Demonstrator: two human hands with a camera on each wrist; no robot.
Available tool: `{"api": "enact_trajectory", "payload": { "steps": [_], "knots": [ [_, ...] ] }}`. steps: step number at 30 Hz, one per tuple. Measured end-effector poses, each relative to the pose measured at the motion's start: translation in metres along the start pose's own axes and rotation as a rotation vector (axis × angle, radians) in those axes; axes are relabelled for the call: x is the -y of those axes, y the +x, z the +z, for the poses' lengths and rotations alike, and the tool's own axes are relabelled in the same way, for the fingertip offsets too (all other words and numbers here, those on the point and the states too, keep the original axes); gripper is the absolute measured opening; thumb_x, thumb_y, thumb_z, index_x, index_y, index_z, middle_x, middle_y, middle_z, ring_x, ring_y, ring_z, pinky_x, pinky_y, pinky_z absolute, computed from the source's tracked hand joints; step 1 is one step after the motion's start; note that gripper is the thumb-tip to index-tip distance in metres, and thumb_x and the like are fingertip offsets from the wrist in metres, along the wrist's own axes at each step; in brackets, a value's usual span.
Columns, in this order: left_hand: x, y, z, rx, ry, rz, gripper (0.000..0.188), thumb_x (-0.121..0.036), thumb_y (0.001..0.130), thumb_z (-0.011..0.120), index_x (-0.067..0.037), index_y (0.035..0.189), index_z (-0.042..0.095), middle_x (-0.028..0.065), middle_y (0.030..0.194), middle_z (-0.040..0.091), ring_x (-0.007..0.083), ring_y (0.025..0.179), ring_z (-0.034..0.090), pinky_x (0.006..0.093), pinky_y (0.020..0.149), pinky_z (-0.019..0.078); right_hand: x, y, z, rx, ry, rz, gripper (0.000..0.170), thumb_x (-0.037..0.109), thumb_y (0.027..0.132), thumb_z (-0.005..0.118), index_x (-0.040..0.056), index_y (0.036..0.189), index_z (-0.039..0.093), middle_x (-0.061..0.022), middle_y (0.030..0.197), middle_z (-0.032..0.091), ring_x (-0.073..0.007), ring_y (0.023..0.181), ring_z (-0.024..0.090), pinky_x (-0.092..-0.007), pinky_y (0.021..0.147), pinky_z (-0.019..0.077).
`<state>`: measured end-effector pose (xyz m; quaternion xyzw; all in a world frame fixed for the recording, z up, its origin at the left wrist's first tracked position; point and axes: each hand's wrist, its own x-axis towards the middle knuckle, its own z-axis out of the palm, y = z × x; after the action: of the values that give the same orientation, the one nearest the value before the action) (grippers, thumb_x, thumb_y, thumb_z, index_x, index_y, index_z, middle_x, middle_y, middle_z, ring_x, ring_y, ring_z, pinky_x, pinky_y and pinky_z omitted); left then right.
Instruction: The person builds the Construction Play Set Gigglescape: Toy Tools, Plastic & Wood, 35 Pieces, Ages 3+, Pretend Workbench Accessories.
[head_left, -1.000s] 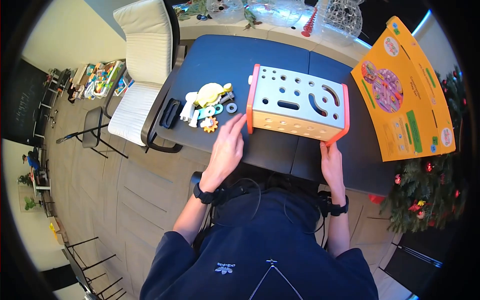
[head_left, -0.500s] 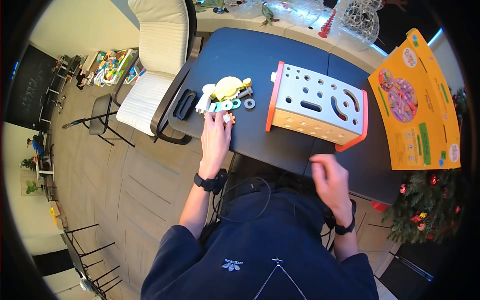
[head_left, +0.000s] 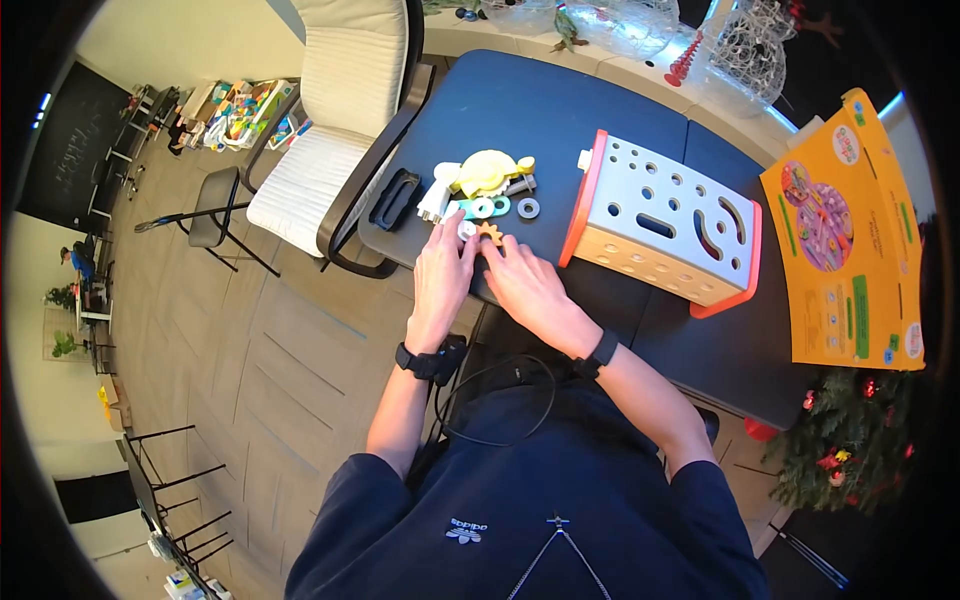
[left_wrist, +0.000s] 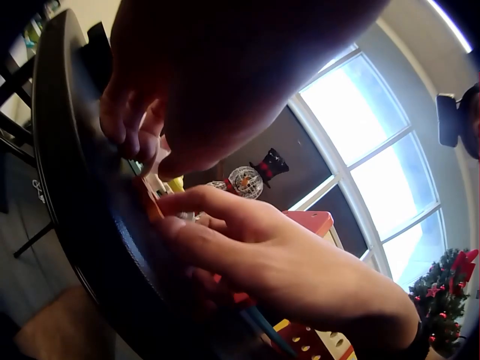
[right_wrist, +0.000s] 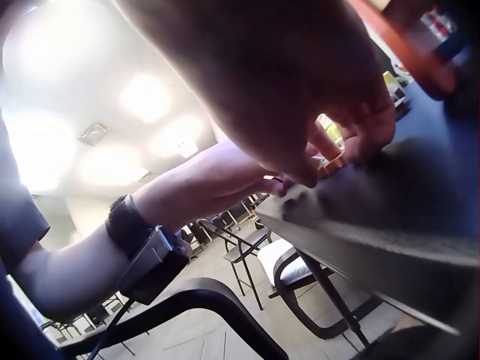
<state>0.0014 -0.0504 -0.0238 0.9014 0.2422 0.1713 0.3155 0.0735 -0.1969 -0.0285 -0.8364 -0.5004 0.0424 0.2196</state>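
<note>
At the table's near edge my hands are close together. The left hand (head_left: 443,275) holds a small white piece (head_left: 467,230) between thumb and fingers. My right hand (head_left: 525,285) pinches an orange toy gear (head_left: 490,233) beside it; the right wrist view shows the gear (right_wrist: 331,163) between thumb and fingertips. Just beyond lie a yellow toy piece (head_left: 487,172), white toy parts (head_left: 436,197), a teal strip with holes (head_left: 495,208), a grey bolt (head_left: 520,185) and a grey ring (head_left: 528,208).
A toy workbench box (head_left: 665,215) with a holed grey top and red ends stands right of the hands. Left of the parts is a black tray (head_left: 397,199). A yellow carton (head_left: 845,240) stands at the right, a white-cushioned chair (head_left: 335,150) at the left.
The right hand has left the toy box and moved left to the orange gear. The left hand has moved from beside the box to the small parts and picked out the white piece.
</note>
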Motion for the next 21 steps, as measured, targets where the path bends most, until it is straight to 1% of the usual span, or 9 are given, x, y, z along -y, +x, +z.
{"api": "enact_trajectory", "payload": {
  "steps": [1, 2, 5, 6, 9, 12, 15, 18, 21],
  "knots": [
    [0.002, 0.0, 0.001, 0.012, -0.026, 0.017, 0.039, -0.016, 0.101, 0.069, -0.003, 0.137, 0.062, 0.0182, 0.107, 0.07, 0.0367, 0.085, 0.072, 0.0491, 0.076, 0.0567, -0.002, -0.005, -0.001, 0.008, -0.005, 0.012, 0.037, 0.014, 0.097, 0.07, -0.0017, 0.128, 0.057, -0.0197, 0.113, 0.058, -0.0339, 0.099, 0.069, -0.0431, 0.074, 0.0633],
    [-0.004, -0.001, -0.002, 0.035, -0.051, 0.036, 0.039, -0.014, 0.101, 0.068, -0.003, 0.137, 0.062, 0.0176, 0.099, 0.071, 0.0368, 0.082, 0.071, 0.049, 0.074, 0.056, -0.004, -0.009, -0.003, 0.017, -0.01, 0.024, 0.037, 0.013, 0.096, 0.07, -0.0017, 0.128, 0.057, -0.0197, 0.114, 0.057, -0.0333, 0.101, 0.068, -0.0419, 0.074, 0.0636],
    [0.003, -0.002, 0.002, -0.1, -0.029, 0.007, 0.039, -0.011, 0.1, 0.071, 0.001, 0.136, 0.064, 0.0132, 0.078, 0.066, 0.0282, 0.067, 0.065, 0.0424, 0.066, 0.0532, -0.008, -0.018, -0.005, -0.035, -0.026, 0.09, 0.035, 0.013, 0.096, 0.071, -0.0017, 0.124, 0.056, -0.0203, 0.118, 0.053, -0.0357, 0.103, 0.066, -0.0457, 0.078, 0.0631],
    [0.007, -0.001, 0.002, -0.173, -0.009, -0.01, 0.033, -0.011, 0.1, 0.069, 0.001, 0.131, 0.064, 0.0129, 0.074, 0.065, 0.0287, 0.067, 0.066, 0.0431, 0.065, 0.0532, -0.005, -0.019, -0.009, -0.046, 0.006, 0.107, 0.034, 0.011, 0.096, 0.071, -0.0026, 0.123, 0.056, -0.0206, 0.12, 0.051, -0.0358, 0.106, 0.064, -0.0453, 0.079, 0.0634],
    [0.015, -0.003, 0.0, -0.232, 0.173, -0.072, 0.032, -0.018, 0.101, 0.071, -0.001, 0.125, 0.061, 0.0159, 0.086, 0.069, 0.0359, 0.075, 0.07, 0.0481, 0.067, 0.0545, -0.006, -0.017, -0.003, -0.094, 0.01, 0.104, 0.03, 0.012, 0.098, 0.069, -0.0026, 0.121, 0.055, -0.0202, 0.119, 0.052, -0.0362, 0.104, 0.065, -0.0449, 0.08, 0.0635],
    [0.015, -0.005, 0.001, -0.185, 0.227, -0.084, 0.033, -0.023, 0.101, 0.072, -0.002, 0.123, 0.06, 0.0167, 0.092, 0.07, 0.04, 0.078, 0.071, 0.0503, 0.069, 0.0552, -0.008, -0.014, -0.004, -0.134, 0.149, 0.119, 0.027, 0.013, 0.102, 0.067, -0.0016, 0.119, 0.054, -0.02, 0.118, 0.053, -0.0366, 0.105, 0.067, -0.0484, 0.081, 0.0622],
    [0.017, -0.005, 0.001, -0.179, 0.268, -0.082, 0.032, -0.025, 0.1, 0.072, -0.002, 0.12, 0.06, 0.0167, 0.093, 0.07, 0.0408, 0.081, 0.072, 0.0509, 0.069, 0.0555, -0.011, -0.015, -0.008, -0.099, 0.365, 0.177, 0.024, 0.018, 0.107, 0.062, -0.0001, 0.118, 0.051, -0.0186, 0.117, 0.056, -0.0312, 0.104, 0.07, -0.0468, 0.083, 0.0597],
    [0.014, -0.006, -0.003, -0.145, 0.236, -0.125, 0.032, -0.027, 0.101, 0.07, -0.002, 0.119, 0.06, 0.0173, 0.096, 0.073, 0.04, 0.082, 0.072, 0.0501, 0.07, 0.0559, -0.021, -0.014, -0.009, 0.043, 0.74, 0.316, 0.025, 0.026, 0.112, 0.055, 0.0023, 0.118, 0.051, -0.0147, 0.12, 0.059, -0.024, 0.103, 0.069, -0.0403, 0.085, 0.0568],
    [0.007, -0.012, -0.01, -0.139, 0.147, -0.179, 0.031, -0.026, 0.101, 0.068, -0.003, 0.119, 0.059, 0.0181, 0.098, 0.074, 0.0422, 0.083, 0.073, 0.0526, 0.07, 0.0567, -0.021, -0.014, -0.015, 0.129, 1.132, 0.477, 0.029, 0.032, 0.115, 0.046, 0.0037, 0.119, 0.051, -0.0109, 0.122, 0.06, -0.0192, 0.104, 0.067, -0.0339, 0.089, 0.0544]
  ]
}}
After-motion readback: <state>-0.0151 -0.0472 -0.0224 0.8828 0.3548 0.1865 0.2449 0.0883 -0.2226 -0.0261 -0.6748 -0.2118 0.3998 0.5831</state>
